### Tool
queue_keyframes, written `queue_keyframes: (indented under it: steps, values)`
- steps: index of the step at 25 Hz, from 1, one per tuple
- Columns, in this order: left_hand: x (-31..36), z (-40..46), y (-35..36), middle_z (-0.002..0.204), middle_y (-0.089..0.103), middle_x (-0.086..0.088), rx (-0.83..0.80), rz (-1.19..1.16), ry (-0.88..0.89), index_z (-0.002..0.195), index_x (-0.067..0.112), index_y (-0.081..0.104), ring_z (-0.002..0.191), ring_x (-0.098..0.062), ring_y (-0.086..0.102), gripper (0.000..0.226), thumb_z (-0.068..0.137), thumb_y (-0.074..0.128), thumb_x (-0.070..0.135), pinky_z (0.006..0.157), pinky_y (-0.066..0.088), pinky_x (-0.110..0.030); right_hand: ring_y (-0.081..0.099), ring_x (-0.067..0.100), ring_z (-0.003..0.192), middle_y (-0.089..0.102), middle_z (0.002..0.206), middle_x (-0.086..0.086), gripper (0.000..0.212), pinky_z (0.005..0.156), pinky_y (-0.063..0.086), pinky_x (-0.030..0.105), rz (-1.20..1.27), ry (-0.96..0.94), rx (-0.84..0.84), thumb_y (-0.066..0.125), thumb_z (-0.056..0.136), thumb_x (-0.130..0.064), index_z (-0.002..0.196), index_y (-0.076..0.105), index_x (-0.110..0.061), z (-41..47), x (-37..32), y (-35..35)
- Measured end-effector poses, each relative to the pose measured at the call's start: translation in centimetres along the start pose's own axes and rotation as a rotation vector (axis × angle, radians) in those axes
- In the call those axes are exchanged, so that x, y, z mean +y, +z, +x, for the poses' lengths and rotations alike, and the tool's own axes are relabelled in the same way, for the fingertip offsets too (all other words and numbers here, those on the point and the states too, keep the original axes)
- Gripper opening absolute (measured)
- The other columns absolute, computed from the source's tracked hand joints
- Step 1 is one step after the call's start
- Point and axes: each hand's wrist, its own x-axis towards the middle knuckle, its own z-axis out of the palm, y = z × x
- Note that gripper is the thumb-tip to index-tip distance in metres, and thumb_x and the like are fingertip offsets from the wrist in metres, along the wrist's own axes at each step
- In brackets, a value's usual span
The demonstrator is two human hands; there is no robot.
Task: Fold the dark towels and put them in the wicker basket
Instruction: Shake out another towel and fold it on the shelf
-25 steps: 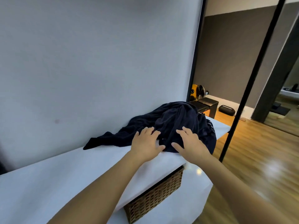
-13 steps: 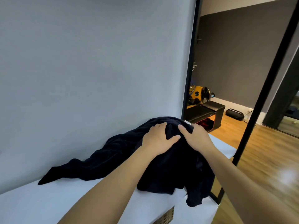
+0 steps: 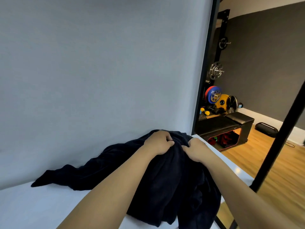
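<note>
White tabletop (image 3: 41, 205) against a pale wall, no readable writing anywhere. Dark towels (image 3: 173, 179) heaped, rumpled, spilling over the right edge; left hand (image 3: 159, 142) and right hand (image 3: 195, 150) apparently pinch the top.

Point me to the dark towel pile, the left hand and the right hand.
dark towel pile (image 3: 173, 179), head view, on the draped front of the heap.
left hand (image 3: 159, 142), head view, on the back of the hand.
right hand (image 3: 196, 149), head view, on the back of the hand.
</note>
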Motion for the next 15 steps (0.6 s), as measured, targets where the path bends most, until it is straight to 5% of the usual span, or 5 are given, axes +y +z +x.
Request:
queue_keyframes:
  steps: [3, 8, 11, 15]
  values:
    - [-0.1, 0.1, 0.0, 0.093, 0.063, 0.015, 0.118, -0.124, 0.002, 0.082, 0.030, 0.062, 0.096, -0.013, 0.063, 0.017, 0.098, 0.057, 0.026, 0.093, 0.054, -0.038, 0.059, 0.025, 0.092, 0.058, 0.083, -0.002, 0.029, 0.092, 0.043, 0.043, -0.094, -0.010, 0.142, 0.050, 0.101, -0.039, 0.079, 0.051, -0.020, -0.5, -1.1, -0.4]
    - [0.2, 0.1, -6.7, 0.090, 0.068, 0.001, 0.468, -0.672, -0.019, 0.088, 0.019, 0.067, 0.082, -0.015, 0.061, 0.016, 0.099, 0.056, 0.018, 0.076, 0.053, -0.029, 0.046, 0.014, 0.063, 0.050, 0.067, 0.001, 0.035, 0.060, 0.038, 0.030, 0.567, -0.238, 0.372, 0.051, 0.103, -0.024, 0.073, 0.052, -0.006, -1.5, -5.9, -4.2]
    - [-0.5, -2.0, -15.0, 0.087, 0.068, -0.002, 0.599, -0.984, 0.025, 0.083, 0.023, 0.064, 0.078, -0.020, 0.062, 0.015, 0.097, 0.061, 0.018, 0.078, 0.058, -0.044, 0.047, 0.010, 0.066, 0.053, 0.072, -0.001, 0.030, 0.061, 0.039, 0.021, 0.956, -0.352, 0.430, 0.051, 0.104, -0.025, 0.078, 0.056, -0.010, -2.1, -11.4, -7.0]
    - [-5.1, -10.6, -24.2, 0.100, 0.066, -0.003, 0.849, -1.207, 0.098, 0.090, 0.019, 0.059, 0.075, -0.021, 0.065, 0.011, 0.099, 0.061, 0.011, 0.069, 0.060, -0.035, 0.043, 0.007, 0.068, 0.050, 0.080, -0.001, 0.022, 0.063, 0.039, 0.021, 1.168, -0.511, 0.522, 0.050, 0.103, -0.027, 0.089, 0.056, -0.012, -4.2, -21.4, -8.2]
